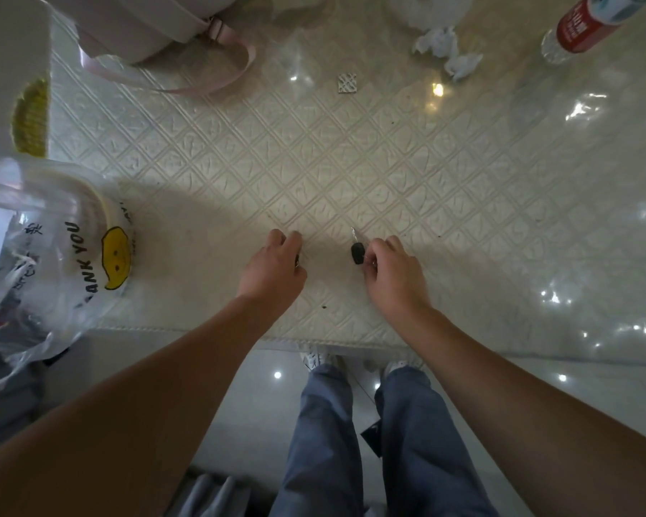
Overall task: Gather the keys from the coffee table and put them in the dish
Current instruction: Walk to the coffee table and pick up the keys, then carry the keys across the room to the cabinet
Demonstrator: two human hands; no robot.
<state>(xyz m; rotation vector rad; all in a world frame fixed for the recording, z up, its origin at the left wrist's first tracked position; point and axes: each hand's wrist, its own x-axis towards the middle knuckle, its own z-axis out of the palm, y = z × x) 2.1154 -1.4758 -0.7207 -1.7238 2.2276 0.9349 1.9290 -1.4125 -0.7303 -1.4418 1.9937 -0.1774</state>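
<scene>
- Surface (351, 151): covered by a pale quilted, diamond-patterned sheet with a glossy finish; it extends far beyond both grips.
- Plastic bag (45, 255): clear, printed with a yellow smiley and the partly visible words "ANK YOU"; it sits at the surface edge, well to the left of the left grip.
- Pink bag (157, 28): lies at the far side of the surface, well beyond the left grip, with its strap looped on the sheet.
- Bottle (590, 24): red label, lying tilted at the far right corner, well apart from the right grip.
- Crumpled tissue (444, 50): far beyond the right grip, near the bottle.
- Left hand (273, 270): palm down on the surface, fingers curled narrow. A small dark item shows at its thumb side; what it is cannot be told.
- Right hand (392, 270): fingertips pinched together at the ring end of the key, with the grip closed on it.
- Key (356, 248): black head, thin metal blade. Its long axis runs away from the person, and the blade tip points to the far side, tilted slightly left. The head sits just left of the right grip and between the two hands.
</scene>
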